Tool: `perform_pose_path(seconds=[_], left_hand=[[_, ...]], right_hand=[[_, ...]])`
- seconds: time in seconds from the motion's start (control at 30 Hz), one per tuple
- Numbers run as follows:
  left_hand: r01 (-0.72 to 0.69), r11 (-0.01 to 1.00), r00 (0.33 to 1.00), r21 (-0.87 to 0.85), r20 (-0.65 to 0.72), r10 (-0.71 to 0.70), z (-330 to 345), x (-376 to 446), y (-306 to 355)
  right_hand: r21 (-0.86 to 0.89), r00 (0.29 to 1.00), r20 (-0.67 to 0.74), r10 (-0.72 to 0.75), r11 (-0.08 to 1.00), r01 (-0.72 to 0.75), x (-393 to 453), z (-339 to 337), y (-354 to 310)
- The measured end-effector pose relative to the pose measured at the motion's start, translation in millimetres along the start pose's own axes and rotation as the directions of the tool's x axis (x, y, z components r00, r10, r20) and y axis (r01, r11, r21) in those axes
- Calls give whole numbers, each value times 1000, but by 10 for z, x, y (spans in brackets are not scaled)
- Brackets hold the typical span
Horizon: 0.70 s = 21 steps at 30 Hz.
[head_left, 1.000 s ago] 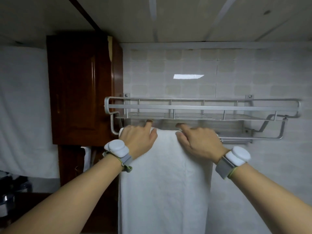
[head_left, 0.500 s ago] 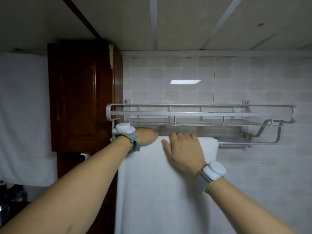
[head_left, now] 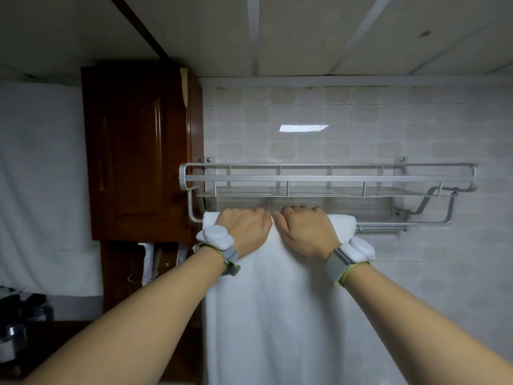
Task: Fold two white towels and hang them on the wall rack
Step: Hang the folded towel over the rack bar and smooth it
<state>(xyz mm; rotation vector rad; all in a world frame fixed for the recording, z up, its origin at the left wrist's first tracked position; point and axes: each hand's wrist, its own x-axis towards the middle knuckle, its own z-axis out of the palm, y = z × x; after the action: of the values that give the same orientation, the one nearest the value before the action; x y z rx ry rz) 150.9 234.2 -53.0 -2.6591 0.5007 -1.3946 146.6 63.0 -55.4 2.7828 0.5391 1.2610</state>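
Here towel (head_left: 277,315) under both grips.

A silver metal wall rack (head_left: 327,178) is fixed to a pale tiled wall, with a railed shelf on top and a thin bar running below it. A white towel (head_left: 277,315) is draped over the left part of that lower bar and hangs straight down. Two hands rest on its folded top edge.
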Motion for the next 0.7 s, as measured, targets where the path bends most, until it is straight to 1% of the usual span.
perform_pose_path(seconds=[0.07, 0.1, 0.13, 0.17, 0.2, 0.23, 0.27, 0.3, 0.37, 0.4, 0.43, 0.47, 0.5, 0.53, 0.57, 0.6, 0.63, 0.7], left_hand=[[4, 999, 1000, -33, -3, -4, 1, 8, -25], [1, 999, 1000, -51, -6, -2, -13, -2, -25], [-3, 998, 1000, -58, -6, 2, -23, -11, -25], [-9, 998, 1000, -60, -4, 9, -30, -21, -21], [-14, 998, 1000, -64, 2, 14, -39, -26, -14], [-12, 998, 1000, -69, 10, 13, -49, -26, -8], [-4, 997, 1000, -76, 20, 6, -56, -24, -4], [5, 997, 1000, -83, 28, -2, -64, -26, -3], [12, 996, 999, -93, 50, -7, -86, -22, -2], [12, 996, 998, -91, 57, -7, -102, -23, -2], [12, 996, 998, -91, 63, -7, -106, -23, -12], [12, 995, 997, -95, 76, -4, -121, -33, -17], [12, 995, 996, -101, 93, -3, -146, -38, -21], [19, 994, 993, -106, 115, -6, -172, -41, -22], [27, 994, 990, -108, 140, -12, -184, -41, -19], [33, 994, 987, -105, 158, -16, -207, -44, -14], [37, 995, 985, -97, 172, -20, -227, -42, -10], [44, 996, 978, -81, 206, -27, -266, -42, -5]], right_hand=[[27, 997, -81, -10, 1000, 12, -194, 44, 112], [51, 991, -129, 29, 998, -23, -314, 75, 205], [76, 976, -188, 111, 992, -98, -438, 107, 295], [112, 940, -252, 231, 972, -209, -572, 119, 369], [178, 878, -301, 371, 927, -331, -687, 126, 421], [271, 804, -333, 492, 867, -418, -762, 120, 439], [363, 741, -346, 575, 811, -459, -798, 98, 417], [441, 699, -344, 627, 765, -469, -804, 60, 366], [590, 629, -293, 720, 654, -474, -767, -14, 286], [658, 586, -217, 780, 560, -502, -748, -35, 270], [715, 555, -94, 826, 444, -540, -738, -42, 263], [769, 538, 82, 839, 289, -569, -768, -42, 267], [820, 551, 283, 785, 100, -563, -814, -36, 285], [842, 603, 456, 655, -98, -530, -872, -17, 310], [822, 659, 562, 500, -247, -513, -947, 25, 332], [795, 703, 606, 373, -320, -515, -1031, 53, 353], [778, 728, 621, 292, -343, -526, -1100, 78, 387], [746, 731, 647, 216, -379, -548, -1181, 96, 475]])
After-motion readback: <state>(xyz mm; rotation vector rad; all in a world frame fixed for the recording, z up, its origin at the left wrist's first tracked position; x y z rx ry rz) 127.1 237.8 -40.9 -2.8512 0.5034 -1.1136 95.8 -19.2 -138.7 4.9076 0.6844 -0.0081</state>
